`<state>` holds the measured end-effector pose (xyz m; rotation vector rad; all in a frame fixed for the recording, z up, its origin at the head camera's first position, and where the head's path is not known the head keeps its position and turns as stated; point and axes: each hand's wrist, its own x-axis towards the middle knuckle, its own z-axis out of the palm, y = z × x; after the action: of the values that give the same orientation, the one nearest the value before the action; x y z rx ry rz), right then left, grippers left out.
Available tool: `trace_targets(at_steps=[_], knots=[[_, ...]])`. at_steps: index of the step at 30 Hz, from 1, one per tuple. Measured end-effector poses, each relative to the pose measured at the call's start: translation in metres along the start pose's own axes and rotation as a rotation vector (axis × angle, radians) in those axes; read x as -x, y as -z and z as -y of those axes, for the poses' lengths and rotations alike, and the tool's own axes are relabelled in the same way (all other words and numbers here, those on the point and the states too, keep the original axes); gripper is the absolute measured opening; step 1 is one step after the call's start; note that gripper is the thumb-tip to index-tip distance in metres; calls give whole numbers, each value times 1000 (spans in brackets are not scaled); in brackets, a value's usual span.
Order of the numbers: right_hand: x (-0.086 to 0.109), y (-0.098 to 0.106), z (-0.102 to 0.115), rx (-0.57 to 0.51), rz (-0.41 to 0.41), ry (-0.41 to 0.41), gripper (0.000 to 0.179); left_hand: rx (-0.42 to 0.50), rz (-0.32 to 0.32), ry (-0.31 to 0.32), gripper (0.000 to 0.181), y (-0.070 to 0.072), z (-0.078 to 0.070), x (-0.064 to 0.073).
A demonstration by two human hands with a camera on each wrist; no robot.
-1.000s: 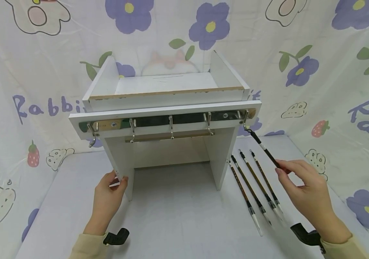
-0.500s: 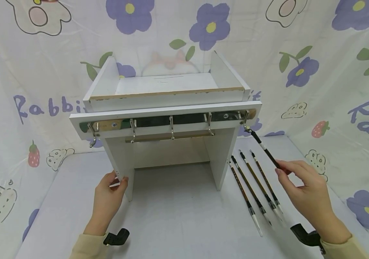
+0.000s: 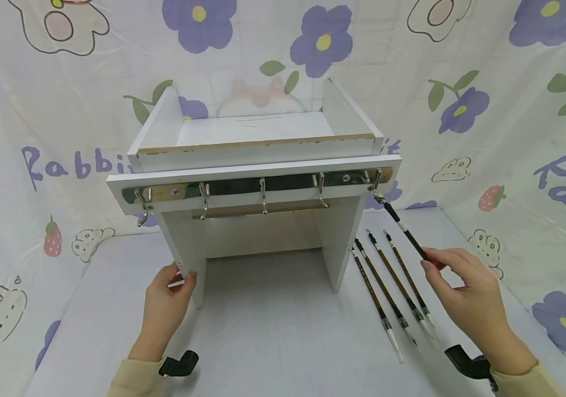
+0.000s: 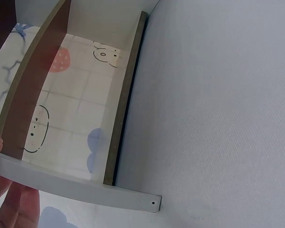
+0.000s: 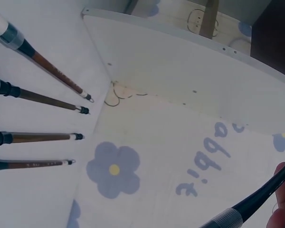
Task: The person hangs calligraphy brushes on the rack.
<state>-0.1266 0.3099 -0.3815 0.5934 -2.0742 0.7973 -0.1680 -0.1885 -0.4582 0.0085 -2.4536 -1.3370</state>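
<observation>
Brush at the end hook
My right hand (image 3: 466,292) pinches a brush (image 3: 406,231) hanging from the rightmost hook (image 3: 376,187); my left hand (image 3: 166,303) grips the white rack's leg (image 3: 188,253).

The flowery cloth (image 3: 511,138) behind the white shelf (image 3: 258,160) says "Rabbit" in purple letters. Nothing else can be read.

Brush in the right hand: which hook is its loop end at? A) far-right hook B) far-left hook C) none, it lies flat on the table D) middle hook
A: the right hand pinches the brush, whose top end meets the far-right hook of the white rack; four other brushes lie on the table.
</observation>
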Motion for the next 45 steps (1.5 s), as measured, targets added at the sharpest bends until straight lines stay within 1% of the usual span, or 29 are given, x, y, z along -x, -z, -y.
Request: trace_targets(at_steps=[12, 21, 26, 29, 33, 36, 42, 45], knots=[[5, -4, 0, 18, 29, -52, 36, 3, 4, 5, 34, -1, 3, -1], [10, -12, -3, 9, 38, -53, 38, 14, -4, -2, 31, -1, 2, -1], [14, -21, -3, -1, 63, -59, 36, 10, -5, -3, 32, -2, 3, -1], [16, -27, -2, -7, 101, -83, 34, 6, -9, -8, 32, -2, 3, -1], [22, -36, -1, -22, 156, -138, 31, 6, -14, -9, 32, -1, 1, 0], [25, -44, 1, -44, 168, -163, 29, 6, -16, -8, 31, -1, 1, 0], [27, -61, 8, -104, 166, -205, 27, 10, -23, -11, 31, -1, 1, -1], [28, -69, 10, -115, 185, -232, 24, 12, -20, -8, 30, -1, 2, -1]])
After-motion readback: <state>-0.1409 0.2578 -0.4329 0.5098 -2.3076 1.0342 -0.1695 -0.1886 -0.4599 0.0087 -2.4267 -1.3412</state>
